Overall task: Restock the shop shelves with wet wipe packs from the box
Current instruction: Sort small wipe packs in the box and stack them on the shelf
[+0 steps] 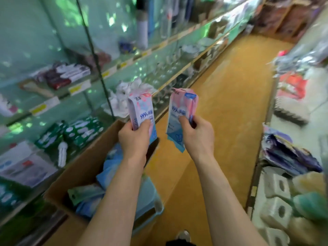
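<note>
My left hand (134,137) grips a pink, white and blue wet wipe pack (141,110) upright, thumb on its front. My right hand (197,134) grips a second pack of the same kind (181,107), also upright, a little to the right. Both packs hang above the far end of an open cardboard box (83,167) on the floor. Inside the box lie several blue and green wipe packs (88,194), partly hidden by my left forearm.
Glass-fronted shelves (110,71) run along the left with boxed goods, green packs (79,132) and glassware. Shelves on the right hold purple packs (287,155) and tissue rolls (276,190). A yellow floor aisle (230,103) runs ahead. A shoe (183,236) shows at the bottom.
</note>
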{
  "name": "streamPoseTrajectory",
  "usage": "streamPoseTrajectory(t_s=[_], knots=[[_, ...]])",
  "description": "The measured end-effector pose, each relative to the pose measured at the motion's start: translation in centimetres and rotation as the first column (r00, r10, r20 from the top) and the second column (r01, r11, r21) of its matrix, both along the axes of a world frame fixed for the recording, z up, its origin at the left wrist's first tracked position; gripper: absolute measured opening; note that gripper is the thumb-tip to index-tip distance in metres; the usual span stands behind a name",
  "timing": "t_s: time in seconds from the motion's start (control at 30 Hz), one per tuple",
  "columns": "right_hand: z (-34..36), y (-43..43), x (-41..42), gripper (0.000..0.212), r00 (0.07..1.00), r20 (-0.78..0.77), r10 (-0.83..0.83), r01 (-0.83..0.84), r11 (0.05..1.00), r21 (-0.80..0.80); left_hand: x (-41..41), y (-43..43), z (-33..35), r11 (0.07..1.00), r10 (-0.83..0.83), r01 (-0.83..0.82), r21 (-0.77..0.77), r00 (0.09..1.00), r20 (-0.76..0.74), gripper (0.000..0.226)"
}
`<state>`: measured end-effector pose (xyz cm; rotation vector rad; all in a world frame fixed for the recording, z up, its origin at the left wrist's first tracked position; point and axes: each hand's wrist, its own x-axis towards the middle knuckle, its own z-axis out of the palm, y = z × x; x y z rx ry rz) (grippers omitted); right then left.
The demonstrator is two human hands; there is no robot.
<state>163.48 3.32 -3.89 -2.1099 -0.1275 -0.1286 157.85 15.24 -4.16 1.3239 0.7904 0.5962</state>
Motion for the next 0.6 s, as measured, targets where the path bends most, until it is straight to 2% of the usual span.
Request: streamPoseTrajectory(t_s=[0.07,0.17,0.33,0.6], knots=[[0.8,-2.0,0.2,0.033,0.999,0.004,-0.039,0.039,0.998,0.050,1.3,-1.8,1.1,0.999,-0.051,0.051,0.008,0.998,0.043,0.020],[2.7,-7.6,1.9,0.027,0.985,0.034,-0.168,0.163,0.979,0.118,4.7,-7.2,3.5,0.977,-0.212,0.211,0.032,0.975,0.060,0.022],[5.6,-17.9,4.9,0.032,0.937,0.097,-0.336,0.327,0.940,0.098,10.6,-17.4,6.1,0.920,-0.392,0.392,0.026,0.915,0.095,0.015],[8.5,-33.3,6.3,0.024,0.779,0.165,-0.605,0.585,0.796,0.155,15.6,-33.9,8.3,0.751,-0.641,0.660,-0.019,0.735,0.222,0.014]])
